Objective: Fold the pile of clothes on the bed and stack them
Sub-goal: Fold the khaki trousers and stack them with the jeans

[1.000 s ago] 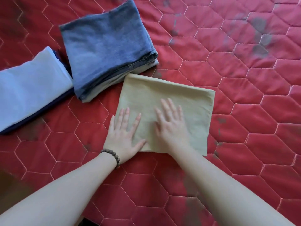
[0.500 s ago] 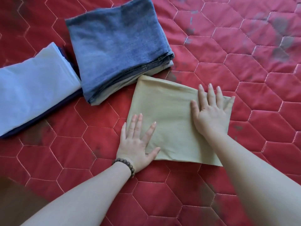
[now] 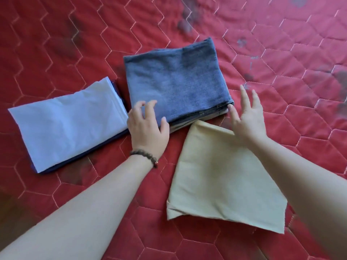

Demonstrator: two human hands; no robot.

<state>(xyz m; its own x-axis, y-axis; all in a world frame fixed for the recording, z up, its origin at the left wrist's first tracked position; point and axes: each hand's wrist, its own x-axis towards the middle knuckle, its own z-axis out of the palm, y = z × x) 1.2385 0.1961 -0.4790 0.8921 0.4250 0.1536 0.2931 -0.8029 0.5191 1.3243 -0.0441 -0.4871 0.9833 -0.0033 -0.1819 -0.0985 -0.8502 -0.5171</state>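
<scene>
Now the jeans [image 3: 176,87] are flanked at their near corners by the left hand [image 3: 148,128] and right hand [image 3: 247,117], fingers loose, nothing grasped, likely to lift them. Tan cloth [image 3: 223,177] lies folded just in front, white stack [image 3: 69,126] left of the jeans.

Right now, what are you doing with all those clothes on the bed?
A person is folding laundry on a red quilted bedspread. A tan cloth lies folded flat in front of them. Both hands reach for the folded blue jeans, which sit on top of a small stack: the left hand at its near left corner, the right hand at its right corner, fingers spread. Neither grips anything yet. A light blue folded piece lies to the left on something dark.
</scene>
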